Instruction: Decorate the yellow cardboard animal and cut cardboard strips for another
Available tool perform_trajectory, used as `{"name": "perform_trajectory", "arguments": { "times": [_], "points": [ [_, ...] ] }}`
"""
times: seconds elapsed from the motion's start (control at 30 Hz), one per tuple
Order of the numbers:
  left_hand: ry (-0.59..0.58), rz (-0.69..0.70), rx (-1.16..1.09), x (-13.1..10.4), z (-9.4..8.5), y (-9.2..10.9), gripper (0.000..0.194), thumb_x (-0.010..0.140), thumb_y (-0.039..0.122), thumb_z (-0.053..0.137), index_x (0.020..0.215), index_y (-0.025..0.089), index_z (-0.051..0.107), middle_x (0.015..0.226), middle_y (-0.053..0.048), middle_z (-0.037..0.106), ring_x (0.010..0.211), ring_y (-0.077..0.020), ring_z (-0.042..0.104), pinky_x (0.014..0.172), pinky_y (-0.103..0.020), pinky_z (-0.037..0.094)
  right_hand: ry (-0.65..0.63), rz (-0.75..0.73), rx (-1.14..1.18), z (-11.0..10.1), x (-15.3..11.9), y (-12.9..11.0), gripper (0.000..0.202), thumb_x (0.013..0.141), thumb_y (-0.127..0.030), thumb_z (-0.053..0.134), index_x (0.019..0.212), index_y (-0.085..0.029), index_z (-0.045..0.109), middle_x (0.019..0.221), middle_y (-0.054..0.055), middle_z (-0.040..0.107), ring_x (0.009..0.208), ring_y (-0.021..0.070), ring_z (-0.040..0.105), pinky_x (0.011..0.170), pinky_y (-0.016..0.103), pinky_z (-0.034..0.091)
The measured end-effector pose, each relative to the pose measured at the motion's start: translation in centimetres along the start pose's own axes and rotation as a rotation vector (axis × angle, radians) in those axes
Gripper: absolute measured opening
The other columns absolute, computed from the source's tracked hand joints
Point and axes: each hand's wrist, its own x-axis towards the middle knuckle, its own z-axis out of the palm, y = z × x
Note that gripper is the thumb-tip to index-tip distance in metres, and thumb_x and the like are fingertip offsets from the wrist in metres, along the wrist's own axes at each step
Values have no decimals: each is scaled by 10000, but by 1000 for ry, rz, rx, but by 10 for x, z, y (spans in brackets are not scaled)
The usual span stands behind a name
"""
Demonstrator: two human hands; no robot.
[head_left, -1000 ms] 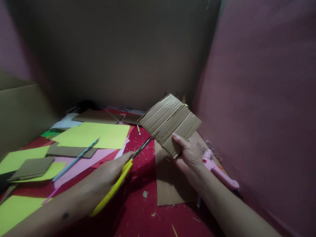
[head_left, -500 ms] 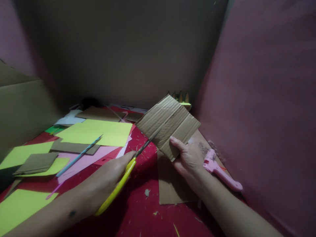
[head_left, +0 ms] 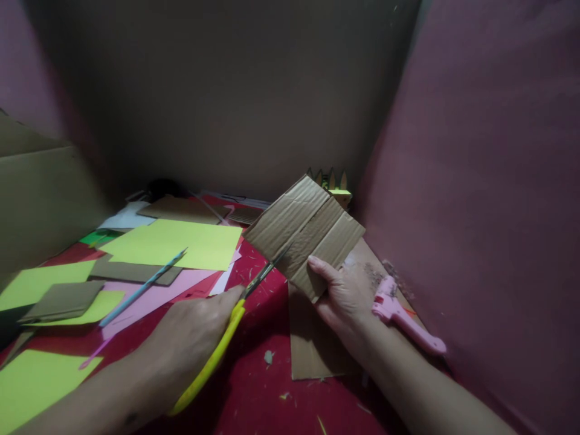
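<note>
Yellow-handled scissors (head_left: 212, 359) are held in my left hand (head_left: 194, 329), its fingers wrapped round the handles. The blades point up and to the right and meet the lower left edge of a piece of corrugated cardboard (head_left: 312, 217), one blade lying over its face. My right hand (head_left: 342, 293) grips that cardboard at its lower right corner, thumb on top and fingers hidden behind. The piece is tilted in the air, above another flat cardboard piece (head_left: 312, 350) on the red surface (head_left: 254, 393).
Yellow sheets (head_left: 181, 241), pink paper, cardboard pieces and a blue pencil (head_left: 140, 290) lie at the left. A pink glue gun (head_left: 408, 323) rests right of my right hand. Behind the cardboard stands a small item with pointed tips (head_left: 342, 193). Walls rise behind and at the right.
My left hand and the scissors have shifted slightly left and down. The cardboard has moved slightly left with my right hand still gripping it.
</note>
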Motion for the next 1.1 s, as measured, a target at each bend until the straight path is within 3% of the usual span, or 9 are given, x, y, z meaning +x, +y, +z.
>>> {"name": "perform_trajectory", "arguments": {
  "times": [0.23,0.43,0.53,0.67,0.77,0.87,1.0,1.1],
  "points": [
    [57,127,225,-3,-1,2,254,798,170,383,950,230,577,645,-61,673,515,-292,620,517,-327,287,36,36,-20,-1,0,0,453,509,-49,806,931,-171,695,748,23,799,804,258,781,822,424,654],
    [6,65,209,-5,-8,16,232,749,202,445,959,237,537,675,-69,667,563,-292,613,546,-337,312,28,53,-31,-2,0,-1,448,515,-50,810,935,-160,699,757,36,802,823,263,780,844,422,646],
    [-69,-59,13,-1,-12,27,144,803,223,417,888,251,530,764,-74,695,648,-273,644,594,-339,363,0,40,-44,-3,-1,2,498,521,-60,827,991,-164,702,776,32,805,782,251,779,836,413,647],
    [-147,-344,-215,5,-19,36,237,909,271,319,787,261,522,735,-42,684,666,-254,655,613,-331,430,-55,27,-57,-3,-4,6,597,541,-80,845,1106,-191,687,841,24,815,765,243,778,821,405,650],
    [-150,-219,-81,4,-18,31,129,810,225,418,852,255,536,778,-67,698,715,-297,666,615,-349,415,-60,23,-56,-2,-6,7,654,542,-77,848,1160,-193,668,869,27,818,783,244,779,817,399,652],
    [-109,-34,140,-1,-10,21,222,707,181,452,910,235,523,778,-103,701,681,-324,659,596,-362,358,-60,47,-54,-2,-7,9,667,541,-79,844,1174,-185,661,854,30,817,763,244,777,807,401,654],
    [-145,-23,274,-4,-3,13,304,671,140,435,950,228,514,685,-77,675,571,-302,631,548,-341,283,-39,75,-48,-4,-8,11,640,536,-68,834,1147,-168,672,799,21,810,692,225,765,801,394,653],
    [-192,-55,215,-2,-7,16,240,730,171,434,946,231,519,679,-72,670,582,-300,637,545,-335,295,-28,71,-56,-3,-8,11,622,541,-60,825,1135,-167,678,785,17,807,699,224,766,808,390,649]
  ]
}}
